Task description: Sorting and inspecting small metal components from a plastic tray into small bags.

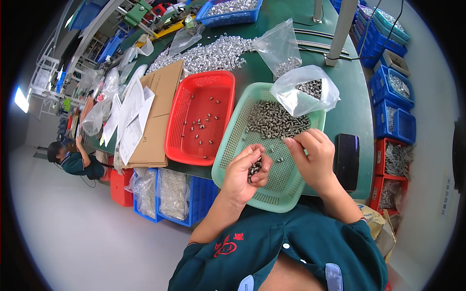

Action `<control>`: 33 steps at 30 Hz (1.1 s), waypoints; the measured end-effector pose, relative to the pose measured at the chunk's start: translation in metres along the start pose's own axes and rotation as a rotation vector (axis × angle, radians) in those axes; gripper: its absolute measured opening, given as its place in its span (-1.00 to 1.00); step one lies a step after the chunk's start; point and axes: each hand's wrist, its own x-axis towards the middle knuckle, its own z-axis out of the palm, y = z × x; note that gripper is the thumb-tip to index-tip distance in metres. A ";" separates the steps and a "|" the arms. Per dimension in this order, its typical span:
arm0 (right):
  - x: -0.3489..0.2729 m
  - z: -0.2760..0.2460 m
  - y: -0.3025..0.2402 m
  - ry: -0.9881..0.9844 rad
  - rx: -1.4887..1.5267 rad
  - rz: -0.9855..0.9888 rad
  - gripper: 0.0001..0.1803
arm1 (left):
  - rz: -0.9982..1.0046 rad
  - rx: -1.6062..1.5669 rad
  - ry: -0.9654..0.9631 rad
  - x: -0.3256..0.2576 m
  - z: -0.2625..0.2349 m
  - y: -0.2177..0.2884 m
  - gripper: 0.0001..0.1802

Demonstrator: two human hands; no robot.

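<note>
Screws lie jumbled, axes unclear, in cupped left hand; right hand grip pinched, contents hidden

Curled fingers of the left hand at frame centre hide most of the small metal parts cupped in its palm. Whether the right hand pinches anything cannot be told. Parts in the red tray, centre, are too small to identify.

Dark green short-sleeved work shirt, red embroidered mark on the left chest, light blue collar tabs, one white button, both forearms were bare
</note>
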 end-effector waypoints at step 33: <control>-0.013 0.007 -0.009 -0.247 0.384 0.239 -0.86 | 0.079 0.161 0.056 -0.004 0.006 -0.006 -0.80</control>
